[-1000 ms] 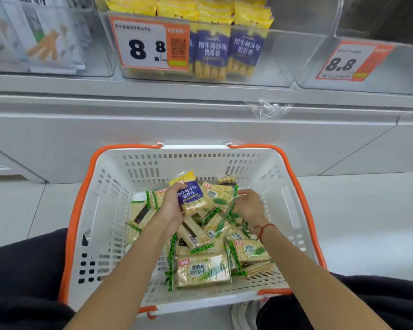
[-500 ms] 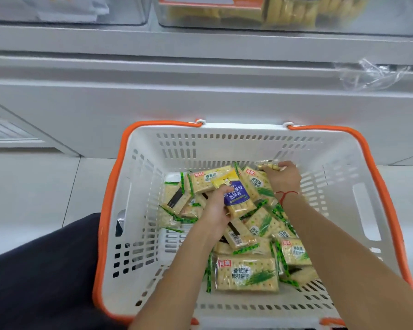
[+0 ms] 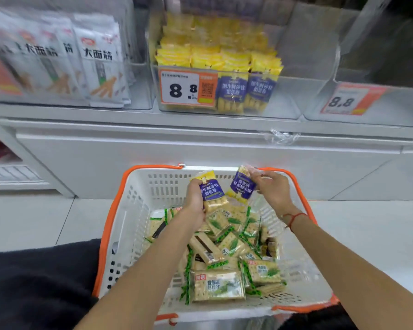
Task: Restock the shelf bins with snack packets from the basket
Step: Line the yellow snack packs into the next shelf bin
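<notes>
On the head view, my left hand (image 3: 196, 198) grips one blue-and-yellow packet (image 3: 211, 190), my right hand (image 3: 273, 189) pinches another (image 3: 242, 185), both above the basket (image 3: 138, 198). The matching bin (image 3: 284, 98) sits straight ahead and above, nearer my right I judge.

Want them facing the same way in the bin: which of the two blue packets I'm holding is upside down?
The blue packet in your right hand: yellow end down. The left hand's packet has yellow on top.
</notes>
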A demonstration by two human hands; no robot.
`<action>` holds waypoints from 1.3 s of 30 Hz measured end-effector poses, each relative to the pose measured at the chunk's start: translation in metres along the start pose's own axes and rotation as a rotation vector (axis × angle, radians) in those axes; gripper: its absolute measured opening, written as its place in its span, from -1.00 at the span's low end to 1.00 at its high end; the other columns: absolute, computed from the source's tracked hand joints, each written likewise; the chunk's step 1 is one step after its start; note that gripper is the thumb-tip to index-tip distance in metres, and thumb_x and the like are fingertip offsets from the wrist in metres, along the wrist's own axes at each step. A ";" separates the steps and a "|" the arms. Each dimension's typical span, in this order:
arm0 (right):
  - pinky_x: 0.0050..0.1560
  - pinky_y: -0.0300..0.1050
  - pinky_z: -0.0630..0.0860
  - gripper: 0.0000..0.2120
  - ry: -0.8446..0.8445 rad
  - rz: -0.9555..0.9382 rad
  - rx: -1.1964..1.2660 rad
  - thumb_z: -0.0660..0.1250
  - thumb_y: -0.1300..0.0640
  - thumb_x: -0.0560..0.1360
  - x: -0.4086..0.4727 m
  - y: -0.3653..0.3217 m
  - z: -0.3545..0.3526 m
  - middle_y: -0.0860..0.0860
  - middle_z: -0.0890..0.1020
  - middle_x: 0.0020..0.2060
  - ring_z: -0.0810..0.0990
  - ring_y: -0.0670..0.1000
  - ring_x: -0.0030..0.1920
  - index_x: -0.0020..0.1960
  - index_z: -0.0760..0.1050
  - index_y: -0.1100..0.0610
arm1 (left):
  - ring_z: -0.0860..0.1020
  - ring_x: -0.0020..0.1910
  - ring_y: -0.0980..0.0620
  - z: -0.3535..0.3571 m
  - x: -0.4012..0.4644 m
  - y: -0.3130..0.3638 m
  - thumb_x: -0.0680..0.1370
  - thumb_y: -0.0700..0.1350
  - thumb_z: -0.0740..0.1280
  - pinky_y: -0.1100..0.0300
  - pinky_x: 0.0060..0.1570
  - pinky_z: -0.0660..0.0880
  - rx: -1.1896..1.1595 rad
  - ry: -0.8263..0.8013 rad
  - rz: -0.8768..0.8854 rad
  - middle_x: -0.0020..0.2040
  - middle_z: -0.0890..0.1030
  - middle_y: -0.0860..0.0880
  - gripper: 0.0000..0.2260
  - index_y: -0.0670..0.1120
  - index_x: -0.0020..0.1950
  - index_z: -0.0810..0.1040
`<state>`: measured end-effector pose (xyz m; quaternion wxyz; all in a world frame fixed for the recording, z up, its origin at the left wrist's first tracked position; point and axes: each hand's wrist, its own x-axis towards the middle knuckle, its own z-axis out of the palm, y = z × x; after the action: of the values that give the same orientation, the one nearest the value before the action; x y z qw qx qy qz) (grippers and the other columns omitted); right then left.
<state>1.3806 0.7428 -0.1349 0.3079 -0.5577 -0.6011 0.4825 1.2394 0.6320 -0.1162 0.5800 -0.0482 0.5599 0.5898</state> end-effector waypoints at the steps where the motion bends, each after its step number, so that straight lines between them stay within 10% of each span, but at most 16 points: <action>1: -0.42 -0.30 0.45 -0.81 -0.029 -0.012 0.004 0.42 0.07 0.46 -0.003 -0.015 -0.007 0.03 0.61 -0.37 0.54 -0.22 -0.51 -0.22 0.55 0.17 | 0.53 -0.49 0.03 0.005 -0.009 0.008 0.62 -0.06 0.06 0.24 -0.41 0.44 0.022 -0.024 0.030 -0.52 0.56 -0.02 -0.70 -0.09 -0.23 0.45; 9: -0.35 -0.27 0.36 -0.78 -0.156 -0.042 -0.076 0.32 -0.05 0.53 -0.028 -0.139 -0.060 0.01 0.58 -0.27 0.49 -0.11 -0.35 -0.06 0.53 0.12 | 0.52 -0.57 0.07 0.051 -0.063 0.083 0.61 -0.04 0.08 0.23 -0.40 0.43 0.294 -0.095 0.221 -0.53 0.55 0.02 -0.73 -0.07 -0.24 0.41; 22: -0.26 -0.24 0.63 -0.82 -0.333 0.230 0.901 0.33 0.28 0.46 -0.061 -0.211 -0.034 0.07 0.67 -0.26 0.68 -0.04 -0.32 0.07 0.51 0.21 | 0.54 -0.19 -0.09 0.057 -0.084 0.128 0.61 -0.04 0.08 0.06 -0.15 0.48 0.023 -0.215 0.195 -0.09 0.60 -0.15 -0.75 -0.14 0.00 0.49; 26: -0.24 -0.28 0.52 -0.91 -0.053 0.050 0.608 0.38 0.29 0.44 -0.062 -0.210 -0.007 0.03 0.62 -0.26 0.58 -0.07 -0.30 -0.07 0.54 0.17 | 0.59 -0.06 -0.14 0.070 -0.084 0.141 0.62 0.07 0.03 0.02 0.10 0.49 -0.133 -0.282 0.238 0.08 0.63 -0.20 -0.60 -0.12 0.07 0.57; 30: -0.29 -0.37 0.40 -0.86 0.014 -0.192 0.309 0.49 0.21 0.37 -0.061 -0.211 0.001 -0.01 0.59 -0.33 0.51 -0.08 -0.30 -0.20 0.53 0.13 | 0.49 -0.40 0.02 0.075 -0.087 0.148 0.57 0.26 0.10 0.30 -0.41 0.35 -0.150 -0.380 0.277 -0.25 0.60 -0.11 -0.45 -0.09 -0.28 0.65; 32: -0.32 -0.35 0.37 -0.83 -0.078 -0.183 0.231 0.50 0.17 0.36 -0.061 -0.211 0.003 -0.03 0.54 -0.37 0.46 -0.10 -0.34 -0.24 0.50 0.12 | 0.55 -0.25 -0.04 0.072 -0.088 0.150 0.54 0.13 0.25 0.22 -0.25 0.47 -0.079 -0.389 0.304 -0.17 0.62 -0.13 -0.67 -0.11 -0.16 0.60; 39: -0.12 -0.30 0.43 -0.58 -0.140 -0.248 0.134 0.44 0.07 0.44 -0.054 -0.215 0.003 -0.01 0.52 0.02 0.52 -0.07 -0.04 0.21 0.37 0.09 | 0.56 -0.22 -0.01 0.072 -0.084 0.157 0.55 -0.13 0.21 0.16 -0.14 0.49 0.033 -0.396 0.402 -0.19 0.64 -0.08 -0.89 -0.08 -0.09 0.52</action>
<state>1.3073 0.7089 0.0718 0.3590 -0.4224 -0.6519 0.5175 1.1938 0.6775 0.0647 0.5502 0.1894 0.4437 0.6816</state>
